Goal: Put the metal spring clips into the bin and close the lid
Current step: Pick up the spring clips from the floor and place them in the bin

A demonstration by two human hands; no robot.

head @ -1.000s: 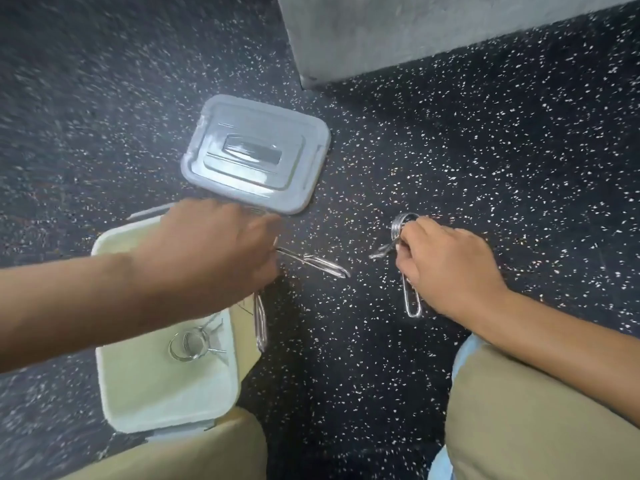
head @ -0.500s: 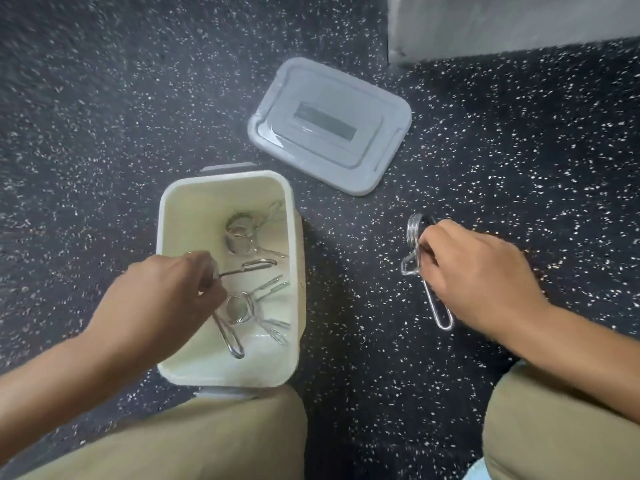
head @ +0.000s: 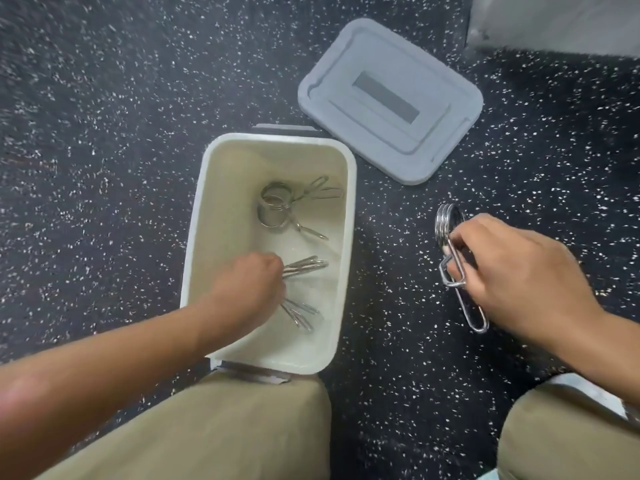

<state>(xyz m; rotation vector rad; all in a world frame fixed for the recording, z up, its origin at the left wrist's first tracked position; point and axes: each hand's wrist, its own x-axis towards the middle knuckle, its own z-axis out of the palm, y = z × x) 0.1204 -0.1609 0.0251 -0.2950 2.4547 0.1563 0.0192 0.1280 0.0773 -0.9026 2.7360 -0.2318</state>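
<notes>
Inside the cream bin (head: 346, 237), the left hand (head: 249, 289) is lowered and clenched on a spring clip (head: 304, 267) whose wire handles stick out past the knuckles; its coil is hidden by the hand. Other clips (head: 277, 209) are seen resting at the bin's far end. Right of the bin, on the speckled floor (head: 104, 133), a last clip (head: 450, 233) is pinched by the right hand (head: 519, 271) at its handles, the coil upright. These clips are judged stiff, light and slick, best taken by the handles. Beyond the bin, the grey lid (head: 391, 98) is left lying off. Motion blur obscures the clips nearest the left hand.
</notes>
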